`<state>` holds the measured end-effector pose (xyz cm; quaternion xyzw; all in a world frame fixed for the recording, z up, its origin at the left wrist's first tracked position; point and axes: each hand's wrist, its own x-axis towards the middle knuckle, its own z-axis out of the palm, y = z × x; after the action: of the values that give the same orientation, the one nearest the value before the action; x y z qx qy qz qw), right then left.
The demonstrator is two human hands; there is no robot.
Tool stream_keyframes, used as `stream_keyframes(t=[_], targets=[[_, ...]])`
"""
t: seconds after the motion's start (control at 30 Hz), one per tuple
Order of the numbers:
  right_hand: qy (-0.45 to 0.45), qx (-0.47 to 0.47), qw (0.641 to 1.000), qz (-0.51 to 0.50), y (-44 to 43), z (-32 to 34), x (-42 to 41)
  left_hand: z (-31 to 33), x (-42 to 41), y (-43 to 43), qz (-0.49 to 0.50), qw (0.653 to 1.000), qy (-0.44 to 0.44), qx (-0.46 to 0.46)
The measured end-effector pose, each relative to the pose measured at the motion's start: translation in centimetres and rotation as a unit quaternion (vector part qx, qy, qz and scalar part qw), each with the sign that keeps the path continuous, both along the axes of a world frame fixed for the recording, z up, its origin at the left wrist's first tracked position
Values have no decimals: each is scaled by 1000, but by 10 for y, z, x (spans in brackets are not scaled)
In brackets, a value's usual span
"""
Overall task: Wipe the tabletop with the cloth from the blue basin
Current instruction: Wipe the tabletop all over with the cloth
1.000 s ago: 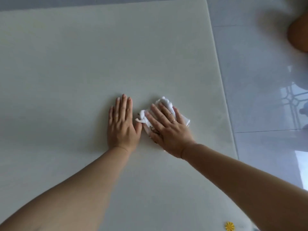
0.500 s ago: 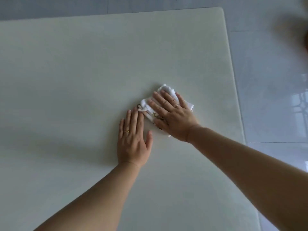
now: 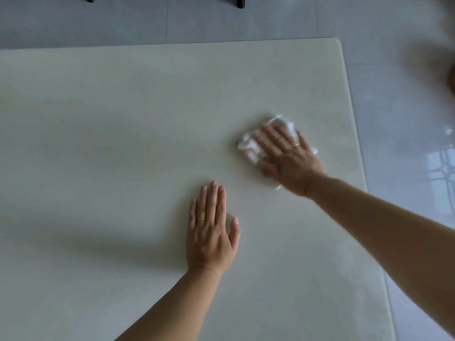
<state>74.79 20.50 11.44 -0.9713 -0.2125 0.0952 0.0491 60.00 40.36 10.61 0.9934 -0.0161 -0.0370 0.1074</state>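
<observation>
Our right hand (image 3: 288,158), pressed flat on the cloth (image 3: 249,143), has slid away from our left hand (image 3: 209,232), flat and empty on the bench (image 3: 123,119), so more gets wiped.

glossy pale floor tiles (image 3: 394,70) carry a window reflection (image 3: 442,166); 2 dark furniture legs (image 3: 240,2) stand farther off.

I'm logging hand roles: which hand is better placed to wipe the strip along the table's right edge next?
Right. The right hand presses the crumpled white cloth near that edge of the pale tabletop; the left hand lies flat and bare, farther in.
</observation>
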Motion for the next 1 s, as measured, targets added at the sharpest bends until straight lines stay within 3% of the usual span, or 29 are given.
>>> stream_keyframes(t=[0.07,0.13,0.2,0.27,0.33,0.4,0.43,0.57,0.7,0.83,0.9,1.0], targets=[[30,11,984,-173,-25,0,26,0,0,0,-1,1000,3,-5],[24,27,941,-335,-11,-3,39,0,1,0,-1,1000,3,-7],[6,39,921,-388,35,-5,35,0,0,-1,0,1000,7,-6],[6,59,960,-273,82,-8,18,0,0,-1,2,1000,11,-8],[13,35,997,-70,92,-6,8,1,0,-1,3,1000,16,-10],[-5,0,999,46,64,-4,29,1,2,-1,1,1000,18,-7],[-15,-11,999,39,46,-4,41,1,3,0,0,1000,21,-3],[1,3,986,-166,21,-8,60,2,3,0,-1,1000,28,6],[3,13,982,-190,29,-8,58,7,9,1,-11,999,16,-32],[6,47,951,-306,59,-11,41,19,70,-1,16,998,-35,-44],[4,57,973,-222,73,-9,19,20,118,-1,45,996,-60,-37],[-1,4,998,56,36,-2,23,11,173,9,46,998,-42,-15]])
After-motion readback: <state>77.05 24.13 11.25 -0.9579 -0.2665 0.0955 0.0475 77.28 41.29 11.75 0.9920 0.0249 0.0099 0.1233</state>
